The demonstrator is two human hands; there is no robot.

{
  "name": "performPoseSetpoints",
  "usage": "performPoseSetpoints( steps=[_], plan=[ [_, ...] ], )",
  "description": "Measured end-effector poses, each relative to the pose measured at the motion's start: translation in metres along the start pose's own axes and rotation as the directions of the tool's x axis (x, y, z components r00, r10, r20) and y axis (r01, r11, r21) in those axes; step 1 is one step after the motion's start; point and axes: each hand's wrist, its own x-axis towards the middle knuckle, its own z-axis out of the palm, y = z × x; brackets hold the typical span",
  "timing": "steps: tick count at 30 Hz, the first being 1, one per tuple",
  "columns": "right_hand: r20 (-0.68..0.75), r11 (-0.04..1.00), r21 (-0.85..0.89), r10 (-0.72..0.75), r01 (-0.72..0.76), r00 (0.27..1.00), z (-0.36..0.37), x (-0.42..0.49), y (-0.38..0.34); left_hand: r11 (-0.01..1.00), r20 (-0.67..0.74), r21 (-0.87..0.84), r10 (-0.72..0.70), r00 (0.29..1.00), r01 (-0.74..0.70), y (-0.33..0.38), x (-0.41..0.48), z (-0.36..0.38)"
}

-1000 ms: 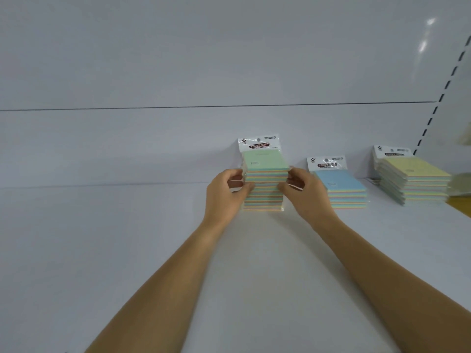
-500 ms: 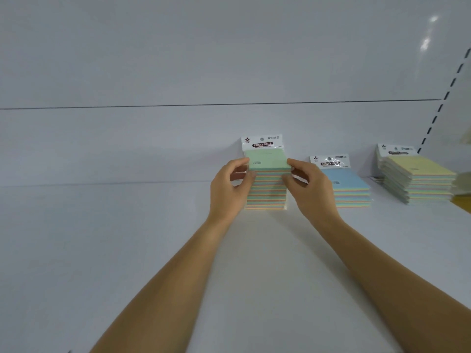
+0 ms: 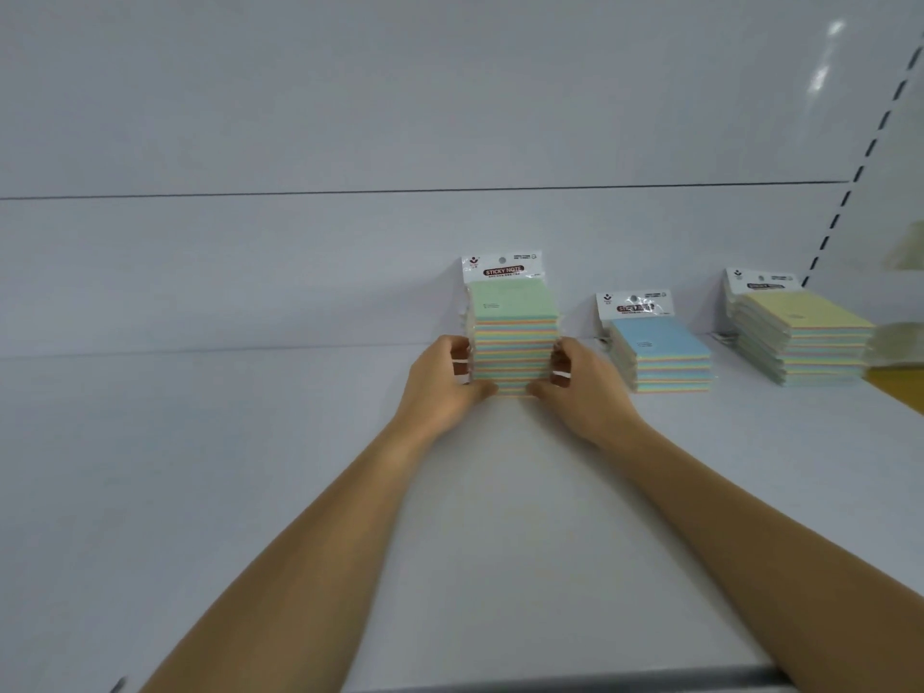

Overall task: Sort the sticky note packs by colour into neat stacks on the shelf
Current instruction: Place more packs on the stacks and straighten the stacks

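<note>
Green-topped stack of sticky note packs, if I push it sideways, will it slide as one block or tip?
It may tip or shear: the green-topped stack stands taller than the blue-topped stack on a similar footprint. The packs look film-wrapped, so layers could slip. The left hand and right hand bracing both sides probably steady it.

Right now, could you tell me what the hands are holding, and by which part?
The left hand and right hand grip the green-topped stack by its lower side edges.
</note>
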Motion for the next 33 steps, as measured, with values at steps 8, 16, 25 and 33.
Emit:
performPoseSetpoints(
  steps=[8,16,25,33],
  plan=[
    [0.038,0.999,-0.041,0.018,-0.016,0.999,-0.003,-0.001,0.004,1.0,0.019,0.015,0.016,1.0,-0.017,0.003,-0.004,-0.001],
    [0.0,0.999,-0.04,0.012,-0.012,1.0,0.0,0.003,0.008,0.999,0.007,-0.031,0.017,1.0,-0.017,0.003,-0.004,-0.004],
    [-0.067,0.999,0.047,0.004,-0.001,0.998,-0.002,0.0,0.002,0.999,-0.041,-0.039,-0.02,0.999,0.019,-0.001,0.0,-0.003],
    [-0.133,0.994,0.11,-0.003,0.017,0.991,-0.005,-0.001,-0.004,0.973,-0.085,-0.226,-0.07,0.994,0.049,0.002,0.0,-0.004]
  ],
)
